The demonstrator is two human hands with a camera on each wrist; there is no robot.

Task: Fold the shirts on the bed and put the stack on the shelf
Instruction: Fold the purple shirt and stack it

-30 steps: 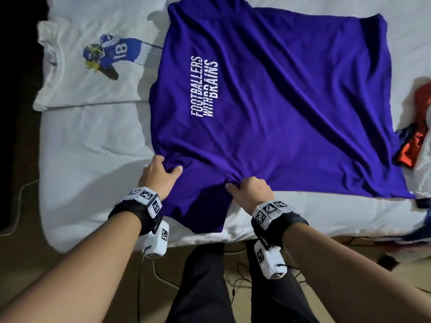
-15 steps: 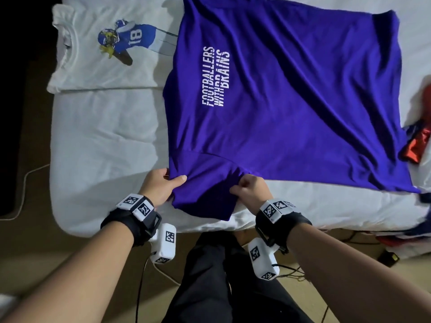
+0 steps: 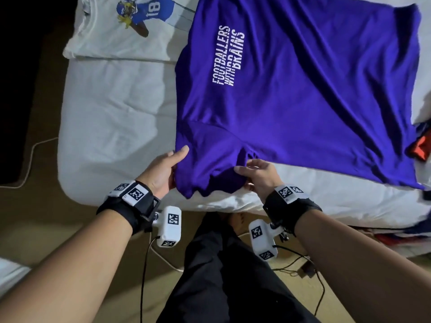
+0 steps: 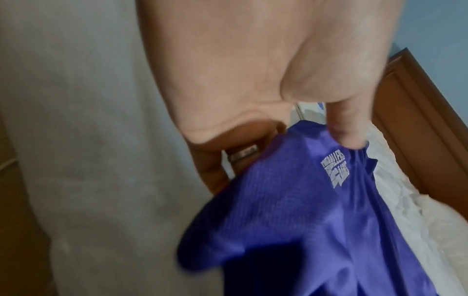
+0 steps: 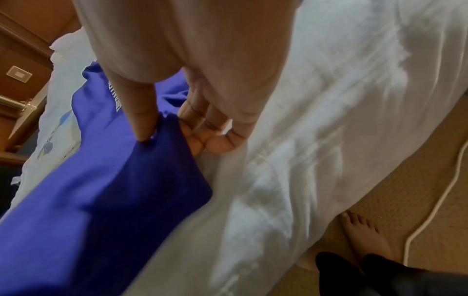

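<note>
A wide bed with a rumpled white sheet (image 3: 112, 117) fills the view, and across it, front side up, lies the big purple cotton T-shirt with white block lettering on the chest (image 3: 303, 94), spread nearly flat with its collar end toward the left. Its near sleeve is lifted off the mattress edge, and that's where both hands are working. Up at the far left corner of the bed sits a white T-shirt printed with a football player in blue, number 18 (image 3: 121, 26), folded and lying flat, its edge tucked just under the purple one. Over at the right edge there's a bunched red and dark garment (image 3: 421, 148), only partly in view. Now the hands: the left hand (image 3: 161, 173) pinches the sleeve's left edge, thumb on top and fingers (image 4: 215, 172) curled underneath, a ring showing on one of them. The right hand (image 3: 258, 176) pinches the sleeve at the armpit side, thumb pressed onto the cloth and fingers (image 5: 202, 128) tucked beneath. A white cable (image 3: 30, 159) trails over the tan floor beside the bed.
</note>
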